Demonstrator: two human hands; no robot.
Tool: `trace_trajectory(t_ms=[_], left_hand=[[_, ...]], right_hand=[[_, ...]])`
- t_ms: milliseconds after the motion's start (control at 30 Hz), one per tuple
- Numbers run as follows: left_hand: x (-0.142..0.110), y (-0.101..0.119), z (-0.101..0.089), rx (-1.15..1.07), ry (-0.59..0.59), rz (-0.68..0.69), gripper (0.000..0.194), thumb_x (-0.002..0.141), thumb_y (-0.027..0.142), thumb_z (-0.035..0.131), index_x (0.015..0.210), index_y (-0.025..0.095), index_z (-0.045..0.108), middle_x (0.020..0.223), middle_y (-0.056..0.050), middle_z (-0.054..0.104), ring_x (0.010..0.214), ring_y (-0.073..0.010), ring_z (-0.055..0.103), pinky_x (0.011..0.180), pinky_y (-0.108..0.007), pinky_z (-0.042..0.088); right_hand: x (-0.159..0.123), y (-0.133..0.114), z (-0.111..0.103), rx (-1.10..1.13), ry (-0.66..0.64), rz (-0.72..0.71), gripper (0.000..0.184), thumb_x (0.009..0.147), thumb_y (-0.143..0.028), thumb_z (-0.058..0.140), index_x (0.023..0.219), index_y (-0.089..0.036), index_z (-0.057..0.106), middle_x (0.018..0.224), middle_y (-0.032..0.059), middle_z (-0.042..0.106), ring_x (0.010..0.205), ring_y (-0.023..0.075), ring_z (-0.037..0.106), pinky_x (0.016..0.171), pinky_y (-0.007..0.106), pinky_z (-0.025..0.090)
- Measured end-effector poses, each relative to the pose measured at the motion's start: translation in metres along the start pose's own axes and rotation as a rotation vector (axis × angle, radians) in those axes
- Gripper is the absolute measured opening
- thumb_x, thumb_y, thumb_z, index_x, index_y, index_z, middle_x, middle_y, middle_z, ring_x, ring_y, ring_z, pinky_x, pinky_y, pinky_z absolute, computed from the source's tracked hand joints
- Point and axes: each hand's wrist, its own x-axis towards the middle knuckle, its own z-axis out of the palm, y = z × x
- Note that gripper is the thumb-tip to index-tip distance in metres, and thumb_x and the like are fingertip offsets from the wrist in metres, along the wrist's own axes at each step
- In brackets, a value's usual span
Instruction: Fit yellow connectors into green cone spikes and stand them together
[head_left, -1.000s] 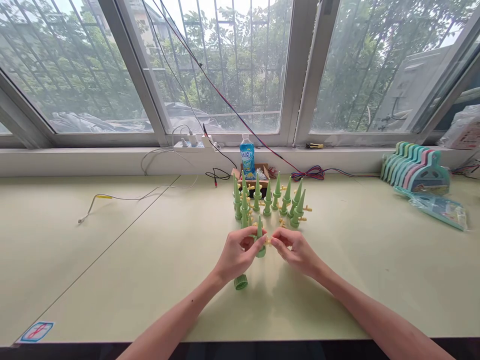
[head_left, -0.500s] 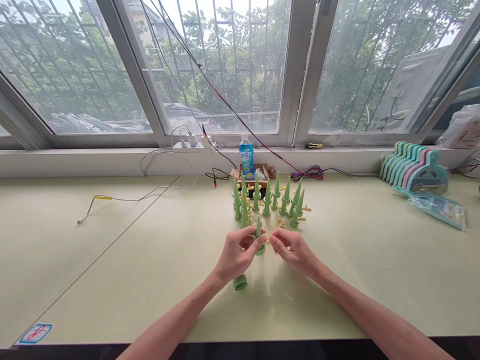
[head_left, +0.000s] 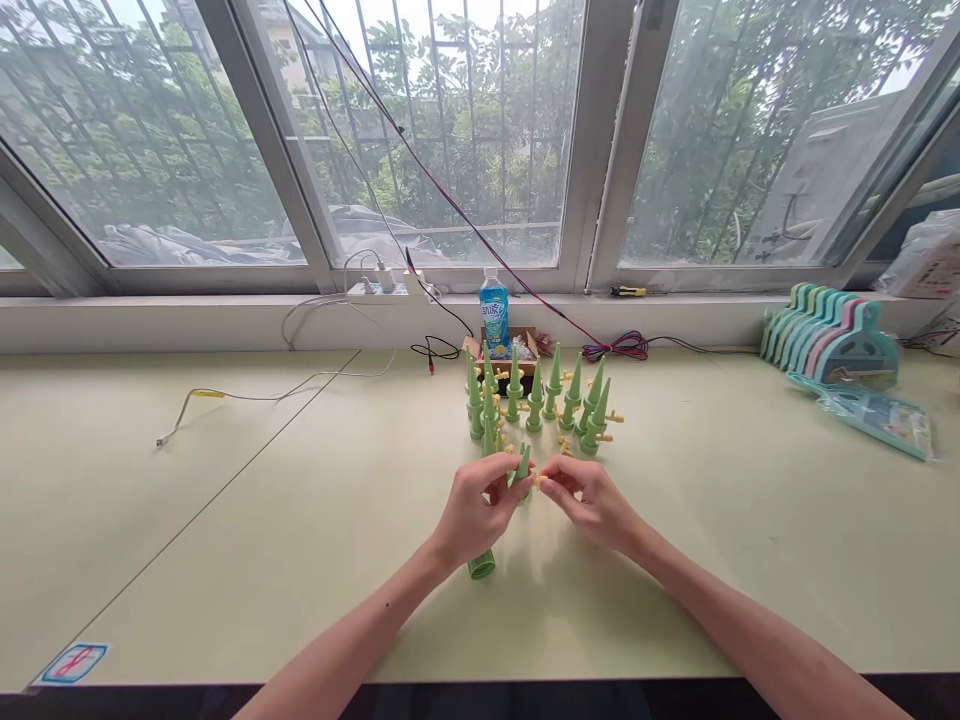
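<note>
My left hand [head_left: 484, 505] is closed round a green watering spike [head_left: 523, 462], its pointed tip up and leaning slightly right. Between finger and thumb, my right hand [head_left: 589, 497] pinches a small yellow valve [head_left: 538, 480] at the spike's right side; whether it is seated in the spike is hidden by the fingers. Below my left wrist lies a green threaded piece [head_left: 482, 565] with its round opening facing me. Beyond my hands stand several upright green spikes [head_left: 598, 415] with yellow valves sticking out. A few loose yellow valves [head_left: 564, 446] lie in front of them.
A small cardboard box [head_left: 536, 345] and a blue-labelled bottle [head_left: 494, 312] stand behind the spikes. Cables [head_left: 619, 346] lie along the wall. At the right are a row of pastel plastic boards [head_left: 832, 335] and a bagged one [head_left: 874, 412]. A power strip [head_left: 386, 290] sits at the sill.
The spike in my left hand has tilted to the right and its tip sits slightly lower. My right hand keeps its pinch on the yellow valve, almost unmoved.
</note>
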Motion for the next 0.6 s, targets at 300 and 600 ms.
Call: trace_trajectory(t_ms=[300,600], left_hand=[[0.0007,0.0033,-0.0025,0.013,-0.029,0.029,0.018,0.092,0.028,0.057,0.087,0.015,0.068,0.085,-0.006,0.062,0.056,-0.0075,0.041,0.049,-0.019,0.041],[-0.0002,0.0049,-0.001,0.036,0.007,0.089,0.014,0.091,0.024,0.058,0.09,0.016,0.069,0.088,-0.004,0.055,0.052,-0.0047,0.044,0.05,-0.02,0.043]], right_hand=[[0.0004,-0.0029,-0.003,-0.039,0.004,0.021,0.039,0.096,-0.045,0.045,0.07,-0.017,0.053,0.06,-0.0035,0.038,0.055,0.0105,0.03,0.051,0.024,0.026],[0.002,0.0026,-0.0034,-0.052,0.124,0.056,0.039,0.099,-0.044,0.041,0.073,-0.017,0.055,0.062,-0.0015,0.05,0.05,0.0099,0.04,0.049,0.023,0.033]])
